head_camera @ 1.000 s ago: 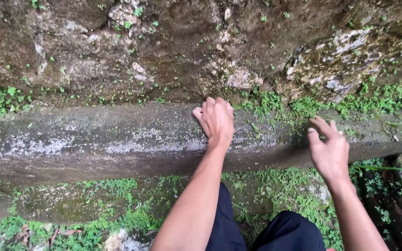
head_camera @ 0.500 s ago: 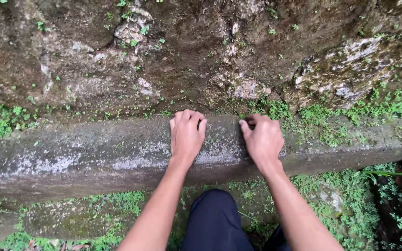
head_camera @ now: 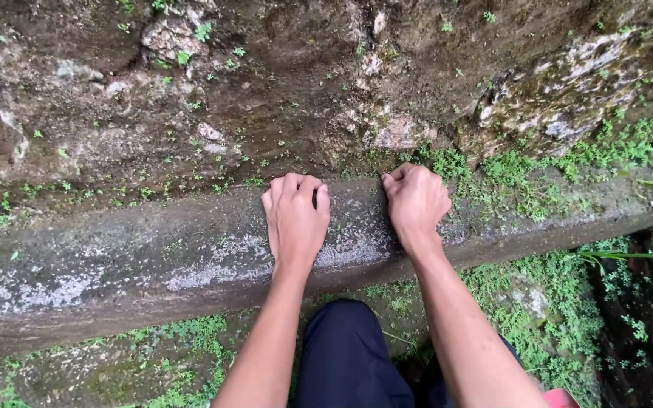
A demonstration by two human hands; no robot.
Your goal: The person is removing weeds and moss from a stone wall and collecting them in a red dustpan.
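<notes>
A long grey concrete ledge (head_camera: 130, 261) runs across the view, at the foot of a mossy stone wall (head_camera: 281, 83). My left hand (head_camera: 295, 219) lies on the ledge with its fingers curled down at the seam where ledge meets wall. My right hand (head_camera: 416, 202) rests beside it, a little to the right, fingers curled into the small green weeds (head_camera: 447, 162) growing in that seam. Whether either hand pinches a plant I cannot tell. My dark trouser legs (head_camera: 349, 355) show below the arms.
Low green weeds and moss (head_camera: 553, 302) cover the ground below the ledge and the seam to the right (head_camera: 629, 147). A dark gap (head_camera: 644, 332) drops away at the lower right. A pink object (head_camera: 561, 398) peeks in at the bottom edge.
My right hand swung in from the right with open fingers and now sits curled on the ledge beside the left. My left hand shifted slightly left. The view tilted a little.
</notes>
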